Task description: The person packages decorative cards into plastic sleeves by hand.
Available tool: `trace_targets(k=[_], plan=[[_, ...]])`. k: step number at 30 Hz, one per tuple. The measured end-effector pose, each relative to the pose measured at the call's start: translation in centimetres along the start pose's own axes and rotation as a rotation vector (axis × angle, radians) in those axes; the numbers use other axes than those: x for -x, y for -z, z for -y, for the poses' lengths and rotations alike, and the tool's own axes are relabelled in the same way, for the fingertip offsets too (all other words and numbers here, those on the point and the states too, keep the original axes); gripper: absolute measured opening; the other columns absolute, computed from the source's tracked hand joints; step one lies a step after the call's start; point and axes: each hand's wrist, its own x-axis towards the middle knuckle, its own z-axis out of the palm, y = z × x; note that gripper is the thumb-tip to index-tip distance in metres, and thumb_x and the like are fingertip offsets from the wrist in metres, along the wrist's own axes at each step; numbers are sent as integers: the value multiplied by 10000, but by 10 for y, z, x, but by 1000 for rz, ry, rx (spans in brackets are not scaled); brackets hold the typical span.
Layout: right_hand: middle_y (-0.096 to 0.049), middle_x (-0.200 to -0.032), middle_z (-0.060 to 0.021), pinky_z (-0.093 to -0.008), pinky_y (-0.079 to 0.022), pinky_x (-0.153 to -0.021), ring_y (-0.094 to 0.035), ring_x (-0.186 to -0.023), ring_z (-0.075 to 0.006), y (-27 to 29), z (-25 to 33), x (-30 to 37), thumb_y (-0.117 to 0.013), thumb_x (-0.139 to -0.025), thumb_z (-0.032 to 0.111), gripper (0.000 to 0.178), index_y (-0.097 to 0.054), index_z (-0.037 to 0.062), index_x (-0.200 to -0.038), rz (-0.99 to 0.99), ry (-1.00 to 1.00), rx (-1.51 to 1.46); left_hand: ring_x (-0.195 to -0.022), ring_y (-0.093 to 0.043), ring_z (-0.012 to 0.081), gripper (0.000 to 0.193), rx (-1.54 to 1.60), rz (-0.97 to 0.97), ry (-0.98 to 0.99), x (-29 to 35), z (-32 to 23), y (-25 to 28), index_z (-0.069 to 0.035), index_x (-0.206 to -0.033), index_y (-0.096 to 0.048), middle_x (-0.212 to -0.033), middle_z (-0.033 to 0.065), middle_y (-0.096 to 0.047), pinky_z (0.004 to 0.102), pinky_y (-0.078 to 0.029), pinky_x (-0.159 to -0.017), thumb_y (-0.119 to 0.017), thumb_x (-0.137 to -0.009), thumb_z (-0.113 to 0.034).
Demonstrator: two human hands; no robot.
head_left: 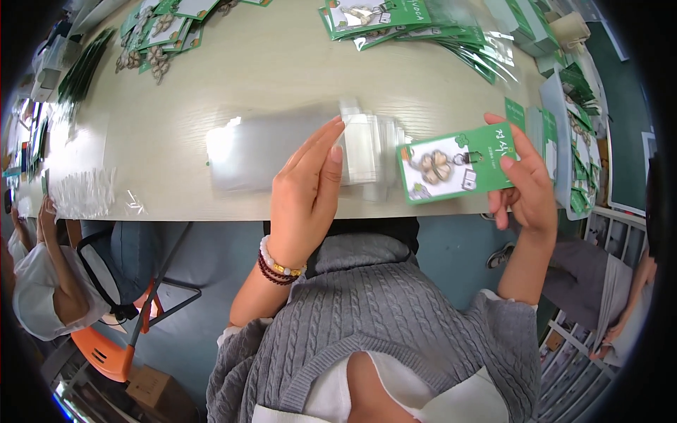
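Observation:
My right hand (530, 185) grips a green and white card (458, 166) by its right end, thumb on top. Printed or fixed on the card's white part is a clover-shaped charm with a dark clasp; I cannot tell which. My left hand (307, 185) is stretched out over a pile of clear plastic bags (264, 144), its fingers straight and side by side, the thumb a little apart. Its fingertips reach the folded or flap ends of the bags (363, 148). The card hangs just right of those ends, apart from the left hand.
Bagged green cards (395, 21) are heaped at the far side. Loose clover charms on cards (162, 35) lie far left. Right of me stand green boxes (539, 134) and a pale blue bin (560, 141). Clear plastic strips (84, 194) lie left, near a seated person (53, 282).

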Motion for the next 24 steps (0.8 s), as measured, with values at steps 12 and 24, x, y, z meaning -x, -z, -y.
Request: trace_targets(k=[12, 24], plan=[[-612, -780, -208, -289, -535, -429, -598, -465, -226, -114, -40, -6, -372, -959, 108, 564, -114, 63, -1458, -210, 308, -319, -1202, -516, 360, 318, -26, -87, -133, 1, 2, -19, 47, -1237, -537, -1293, 218, -530, 427, -372, -1046, -476, -953, -83], [-613, -783, -177, -257, -512, -451, -606, -509, -174, -82, -41, -20, -389, -978, 126, 529, -146, 62, -1444, 141, 112, -274, -1254, -491, 319, 338, -114, 94, -290, 8, 7, -17, 17, -1247, -551, -1310, 186, -536, 468, -296, -1089, -480, -925, -55]])
